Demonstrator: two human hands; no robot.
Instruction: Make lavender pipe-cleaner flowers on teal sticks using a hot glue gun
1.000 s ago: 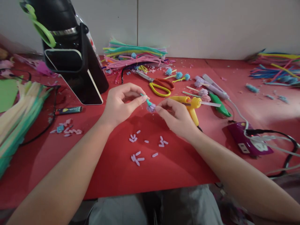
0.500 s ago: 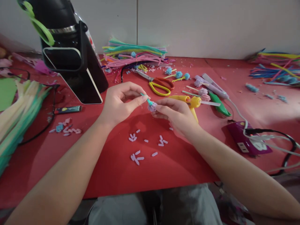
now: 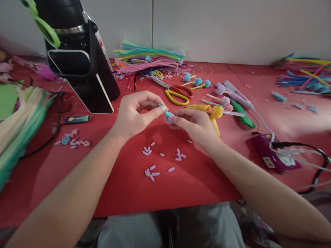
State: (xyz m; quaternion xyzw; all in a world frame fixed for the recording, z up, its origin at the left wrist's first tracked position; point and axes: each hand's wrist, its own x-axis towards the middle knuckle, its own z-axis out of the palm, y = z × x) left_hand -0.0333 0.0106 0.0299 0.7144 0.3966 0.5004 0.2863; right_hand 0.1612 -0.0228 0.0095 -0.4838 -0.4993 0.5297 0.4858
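Note:
A small lilac pipe-cleaner flower (image 3: 169, 118) with a mint-green stem (image 3: 167, 113) is held between both hands above the red table. My left hand (image 3: 138, 115) pinches the stem with thumb and forefinger. From the other side, my right hand (image 3: 198, 125) grips the lilac head; its fingertips are partly hidden behind the flower. Below the hands lie several short lilac pieces (image 3: 156, 173) in loose groups. Behind my right hand rests a yellow glue gun (image 3: 216, 112) with a clear glue stick in it.
Scissors (image 3: 178, 98) with yellow and red handles lie beyond the hands. Pipe cleaners (image 3: 152, 55) are heaped against the wall. A black bottle with a phone (image 3: 88, 93) stands at left. At right are a lilac straightener-like tool (image 3: 238, 94) and a purple power strip (image 3: 274, 151) with cords.
Both hands keep their grip on the flower and have barely moved. The stem's green part at the head looks slightly more bunched. The whole view has shifted a little.

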